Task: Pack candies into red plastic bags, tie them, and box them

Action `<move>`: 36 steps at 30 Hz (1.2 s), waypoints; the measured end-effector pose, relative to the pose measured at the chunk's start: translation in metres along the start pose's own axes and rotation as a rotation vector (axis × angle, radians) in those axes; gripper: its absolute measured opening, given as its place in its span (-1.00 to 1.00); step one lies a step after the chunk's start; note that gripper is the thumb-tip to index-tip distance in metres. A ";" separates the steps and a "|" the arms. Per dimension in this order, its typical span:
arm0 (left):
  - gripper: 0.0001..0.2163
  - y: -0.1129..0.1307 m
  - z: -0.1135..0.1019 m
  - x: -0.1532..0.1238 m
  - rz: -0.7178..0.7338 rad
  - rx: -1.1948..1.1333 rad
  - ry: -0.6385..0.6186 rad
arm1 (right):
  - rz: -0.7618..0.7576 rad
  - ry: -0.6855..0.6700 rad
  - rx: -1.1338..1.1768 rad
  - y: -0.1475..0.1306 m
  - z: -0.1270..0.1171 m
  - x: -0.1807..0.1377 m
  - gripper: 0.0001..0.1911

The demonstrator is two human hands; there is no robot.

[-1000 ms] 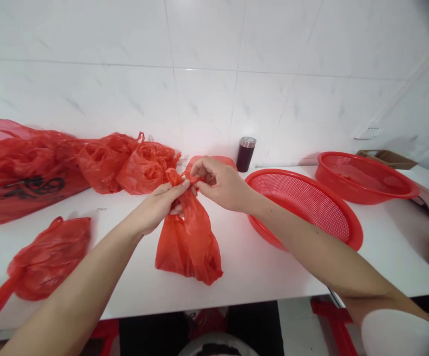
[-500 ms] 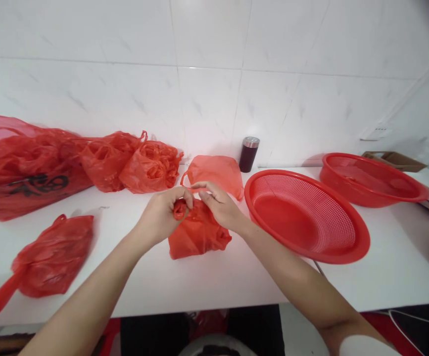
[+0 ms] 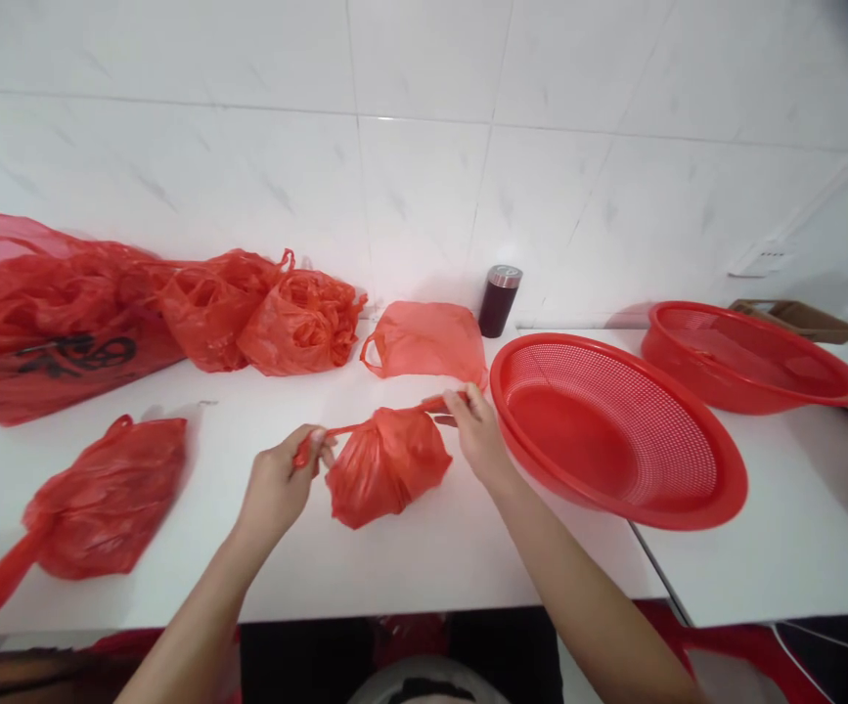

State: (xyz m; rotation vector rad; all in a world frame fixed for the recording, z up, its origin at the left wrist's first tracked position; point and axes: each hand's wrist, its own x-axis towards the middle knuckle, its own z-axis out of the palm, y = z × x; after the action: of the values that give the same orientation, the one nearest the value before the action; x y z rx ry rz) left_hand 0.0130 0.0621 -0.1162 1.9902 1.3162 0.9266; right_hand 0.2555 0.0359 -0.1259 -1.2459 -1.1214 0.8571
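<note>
A small filled red plastic bag (image 3: 390, 469) sits on the white table in front of me, its neck drawn together in creases. My left hand (image 3: 281, 479) is closed around one handle, which stretches out to the left. On the other side my right hand (image 3: 473, 425) pinches the second handle, pulled to the upper right. Both handles look taut. Behind this bag lies a flat red plastic bag (image 3: 427, 337) with a loop handle. What is inside the held bag is hidden.
A red colander (image 3: 577, 440) stands right, with a red basin (image 3: 746, 367) beyond it. A dark tumbler (image 3: 500, 301) is by the wall. Several filled bags (image 3: 298, 323) line the back left; another bag (image 3: 115, 499) lies front left. A person's arm shows at the right edge.
My hands have moved apart, from close together above the bag to either side of it. The handles are now pulled out and the bag's neck is gathered tight.
</note>
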 end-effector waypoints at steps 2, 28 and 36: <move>-0.67 -0.023 0.004 -0.010 -0.082 -0.039 0.053 | 0.068 0.062 0.007 0.021 -0.004 0.001 -0.69; -0.63 -0.062 0.066 0.057 -0.273 0.611 -0.067 | 0.051 0.089 -0.836 0.098 0.009 0.025 -0.83; -0.57 -0.069 0.071 0.057 -0.264 0.676 -0.045 | 0.007 0.130 -0.959 0.102 0.014 0.024 -0.82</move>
State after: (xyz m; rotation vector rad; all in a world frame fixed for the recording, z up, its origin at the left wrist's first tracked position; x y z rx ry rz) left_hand 0.0488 0.1335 -0.1981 2.2015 1.9914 0.3226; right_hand 0.2570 0.0781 -0.2225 -2.0391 -1.4766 0.1916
